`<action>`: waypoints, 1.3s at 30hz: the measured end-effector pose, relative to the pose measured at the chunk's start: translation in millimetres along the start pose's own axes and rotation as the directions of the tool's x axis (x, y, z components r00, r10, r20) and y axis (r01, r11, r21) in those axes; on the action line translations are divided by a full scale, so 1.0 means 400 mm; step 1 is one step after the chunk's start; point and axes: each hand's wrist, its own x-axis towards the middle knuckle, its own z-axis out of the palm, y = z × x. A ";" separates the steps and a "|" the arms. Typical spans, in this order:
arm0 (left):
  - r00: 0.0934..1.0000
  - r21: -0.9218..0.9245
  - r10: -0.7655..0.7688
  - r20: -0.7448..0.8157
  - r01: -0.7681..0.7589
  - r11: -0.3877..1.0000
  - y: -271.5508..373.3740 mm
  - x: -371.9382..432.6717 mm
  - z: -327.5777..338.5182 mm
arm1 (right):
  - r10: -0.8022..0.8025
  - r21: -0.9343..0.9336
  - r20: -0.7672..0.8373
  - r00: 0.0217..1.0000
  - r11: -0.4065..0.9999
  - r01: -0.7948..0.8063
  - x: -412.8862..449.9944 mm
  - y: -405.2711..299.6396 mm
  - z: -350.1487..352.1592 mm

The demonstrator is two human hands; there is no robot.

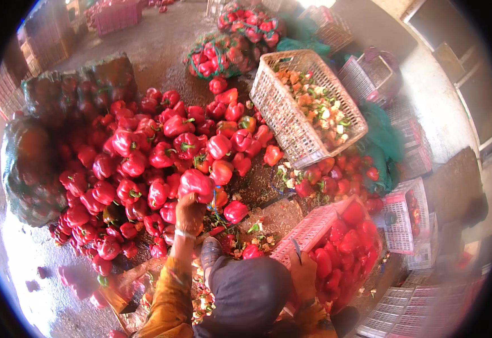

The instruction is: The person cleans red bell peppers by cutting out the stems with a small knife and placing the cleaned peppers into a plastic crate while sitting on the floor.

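A large red bell pepper (196,186) is gripped from below by my left hand (189,214), above a heap of red bell peppers (134,162). Several peppers in the heap show green or orange patches. In my right hand (303,272) I hold a knife (296,248), its blade pointing away from me. That hand is beside the pink plastic crate (299,230), which is full of red peppers (343,249). My dark-clothed knee (250,291) lies between my two arms.
A pale crate (280,131) holds cut cores and stems. Green mesh sacks of peppers stand at the left (32,177) and far side (218,55). Pepper scraps (203,302) litter the floor around my shoe (211,252). More crates (406,219) line the right.
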 end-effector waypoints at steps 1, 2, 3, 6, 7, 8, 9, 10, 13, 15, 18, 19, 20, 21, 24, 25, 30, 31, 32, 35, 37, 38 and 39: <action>0.994 -0.082 -0.072 0.079 0.079 0.994 0.022 -0.072 0.120 | -0.021 0.011 -0.013 1.000 1.000 0.021 0.001 0.004 0.000; 0.971 -0.110 -0.117 0.208 0.142 0.984 0.045 -0.118 0.157 | -0.073 0.000 -0.027 0.997 0.997 0.073 0.004 0.019 0.006; 0.944 -0.133 -0.174 0.280 0.218 0.967 0.050 -0.143 0.209 | -0.098 0.029 -0.036 0.995 0.995 0.099 0.004 0.029 0.010; 0.928 -0.118 -0.156 0.339 0.206 0.971 0.043 -0.208 0.342 | -0.161 0.136 -0.015 0.987 0.978 0.161 -0.004 0.031 -0.019; 0.903 -0.128 -0.129 0.411 0.197 0.972 0.048 -0.228 0.390 | -0.196 0.154 -0.051 0.979 0.967 0.201 -0.015 0.021 -0.033; 0.871 -0.141 -0.103 0.481 0.193 0.971 0.043 -0.249 0.450 | -0.227 0.168 -0.090 0.970 0.956 0.240 -0.024 0.007 -0.051; 0.834 -0.153 -0.081 0.545 0.195 0.969 0.035 -0.277 0.514 | -0.253 0.180 -0.130 0.959 0.945 0.273 -0.038 0.001 -0.071; 0.828 -0.152 -0.074 0.556 0.189 0.970 0.034 -0.303 0.568 | -0.108 0.259 -0.137 0.985 0.955 0.141 -0.064 -0.009 -0.091; 0.805 -0.134 -0.066 0.590 0.178 0.975 0.090 -0.369 0.693 | -0.016 0.553 -0.139 0.990 0.828 0.091 -0.160 -0.087 -0.155; 0.815 -0.223 -0.108 0.570 0.279 0.934 0.042 -0.372 0.701 | -0.021 0.582 -0.236 0.972 0.797 0.158 -0.206 -0.048 -0.193; 0.817 -0.085 -0.144 0.559 0.229 0.970 0.002 -0.391 0.721 | -0.014 0.659 -0.278 0.961 0.725 0.202 -0.281 -0.047 -0.252; 0.799 -0.022 -0.150 0.583 0.200 0.980 -0.004 -0.395 0.724 | -0.044 0.656 -0.295 0.954 0.717 0.236 -0.296 -0.056 -0.271; 0.794 0.005 -0.208 0.571 0.250 0.968 -0.021 -0.399 0.714 | -0.072 0.650 -0.315 0.946 0.710 0.271 -0.312 -0.066 -0.292; 0.786 0.029 -0.268 0.557 0.304 0.952 -0.042 -0.405 0.702 | -0.098 0.641 -0.337 0.937 0.705 0.304 -0.326 -0.077 -0.316; 0.831 0.251 -0.289 0.475 0.187 0.950 -0.119 -0.443 0.665 | -0.251 0.532 -0.348 0.903 0.741 0.410 -0.356 -0.118 -0.370; 0.861 0.345 -0.248 0.443 0.092 0.934 -0.154 -0.442 0.629 | -0.327 0.435 -0.358 0.875 0.771 0.466 -0.354 -0.122 -0.378; 0.846 0.886 -0.333 0.418 -0.298 0.355 -0.176 -0.502 0.607 | -0.444 0.233 -0.281 0.851 0.828 0.509 -0.321 -0.160 -0.366; 0.833 0.886 -0.333 0.442 -0.349 0.304 -0.187 -0.508 0.598 | -0.454 0.184 -0.266 0.850 0.842 0.507 -0.319 -0.165 -0.367; 0.820 0.881 -0.333 0.466 -0.400 0.251 -0.197 -0.515 0.588 | -0.432 0.184 -0.247 0.867 0.858 0.480 -0.322 -0.168 -0.363; 0.772 0.817 -0.272 0.574 -0.561 0.132 -0.209 -0.525 0.579 | -0.463 0.055 -0.230 0.856 0.872 0.487 -0.310 -0.162 -0.330; 0.734 0.767 -0.244 0.633 -0.637 0.075 -0.211 -0.531 0.589 | -0.470 0.006 -0.242 0.849 0.874 0.486 -0.303 -0.168 -0.315; 0.696 0.719 -0.207 0.688 -0.691 0.068 -0.209 -0.533 0.595 | -0.453 0.025 -0.254 0.855 0.880 0.474 -0.302 -0.178 -0.311; 0.738 0.765 -0.217 0.639 -0.640 0.073 -0.209 -0.535 0.592 | -0.433 0.046 -0.267 0.861 0.887 0.460 -0.301 -0.186 -0.306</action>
